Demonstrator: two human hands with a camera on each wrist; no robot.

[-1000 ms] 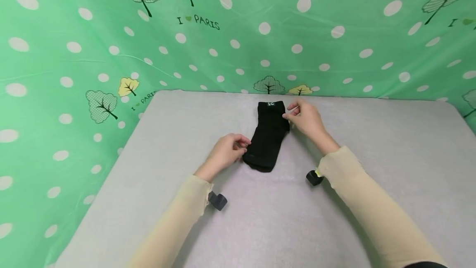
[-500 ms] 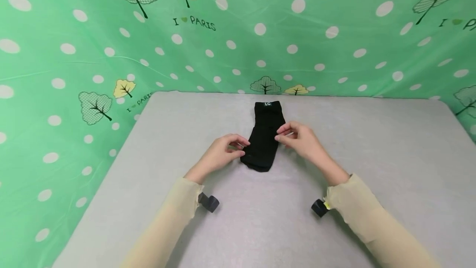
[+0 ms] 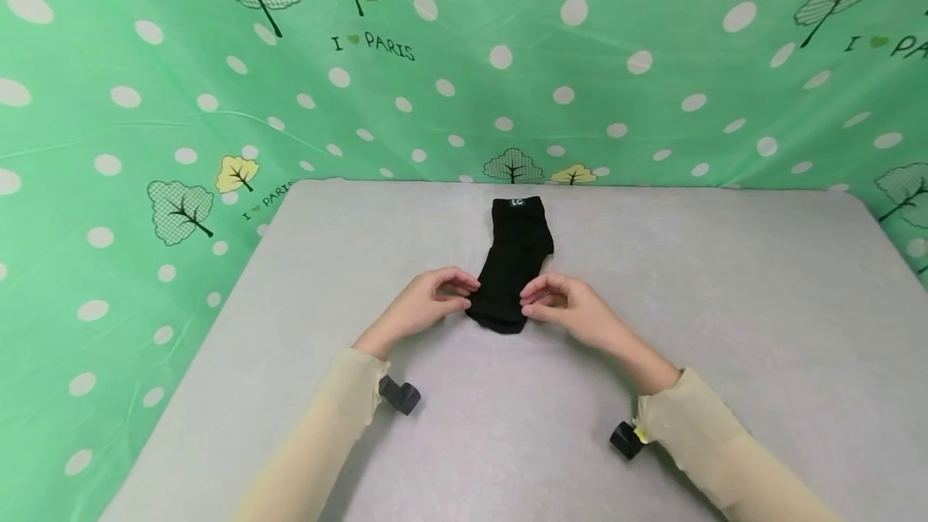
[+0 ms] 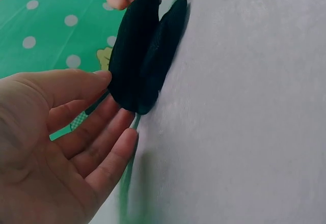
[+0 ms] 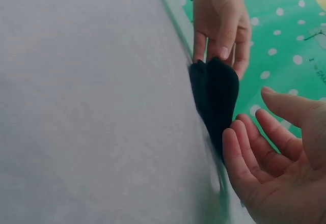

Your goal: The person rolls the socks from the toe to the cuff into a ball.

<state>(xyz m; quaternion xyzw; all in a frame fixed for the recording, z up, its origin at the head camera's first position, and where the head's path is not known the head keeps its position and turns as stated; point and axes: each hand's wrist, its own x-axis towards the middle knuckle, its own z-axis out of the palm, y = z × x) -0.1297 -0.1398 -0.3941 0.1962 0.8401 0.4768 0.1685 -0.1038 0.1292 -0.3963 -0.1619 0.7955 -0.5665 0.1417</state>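
A pair of black socks point(image 3: 511, 264) lies flat on the table, one on the other, with a small white mark at the cuff and the toes toward me. Two separate toe ends of the socks point(image 4: 135, 56) show in the left wrist view. My left hand point(image 3: 420, 302) is at the left edge near the toes, thumb tip right at the fabric and fingers loosely bent. Across from it, my right hand point(image 3: 576, 308) has its fingertips at the right edge of the toes. Its thumb point(image 5: 290, 107) stands apart from the fingers in the right wrist view.
The grey table point(image 3: 464, 441) runs back to a green dotted curtain point(image 3: 406, 127) printed with trees, which also hangs along the left side. Small black devices point(image 3: 401, 395) stick out from both sleeve cuffs.
My right hand has slid from the cuff end of the socks down their right side to the toes. My left hand stays by the left edge, its thumb and fingers slightly apart.
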